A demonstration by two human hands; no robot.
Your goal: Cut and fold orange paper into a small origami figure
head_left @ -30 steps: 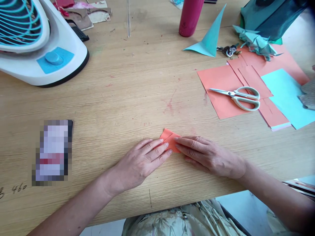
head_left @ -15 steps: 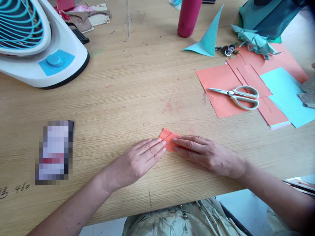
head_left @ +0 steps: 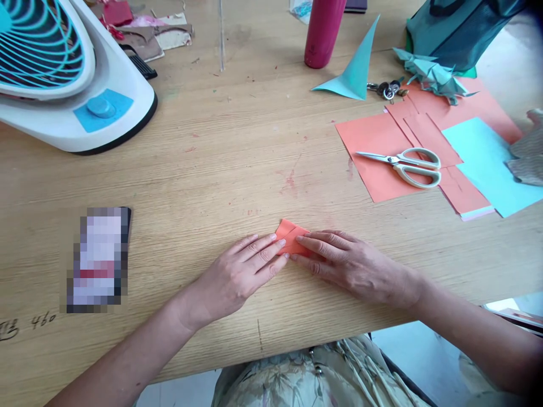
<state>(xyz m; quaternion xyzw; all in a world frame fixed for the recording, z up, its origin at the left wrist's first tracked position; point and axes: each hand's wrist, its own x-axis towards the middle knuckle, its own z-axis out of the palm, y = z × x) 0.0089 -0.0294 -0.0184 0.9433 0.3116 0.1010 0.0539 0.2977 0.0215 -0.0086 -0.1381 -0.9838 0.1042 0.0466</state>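
Observation:
A small folded piece of orange paper (head_left: 290, 233) lies on the table in front of me, a crease or flap line running across it. My left hand (head_left: 241, 271) holds its left side with the fingertips pressed down, fingers slightly apart. On the right side, the fingers of my right hand (head_left: 343, 263) are closed together over the paper's edge and hold it. Both thumbs are hidden. The fingertips of the two hands nearly meet at the paper's lower edge.
Scissors (head_left: 407, 164) rest on orange sheets (head_left: 369, 141) beside a turquoise sheet (head_left: 483, 164). Behind are a folded turquoise paper (head_left: 356, 70), keys (head_left: 387, 89), a spiky paper model (head_left: 436, 76), a magenta bottle (head_left: 324, 34) and a bag (head_left: 462, 34). Leftward are a fan (head_left: 119, 73) and a blurred phone (head_left: 97, 260).
The fingers of both hands have shifted slightly around the paper's lower edge, and less of that edge shows. The whole view has moved a little.

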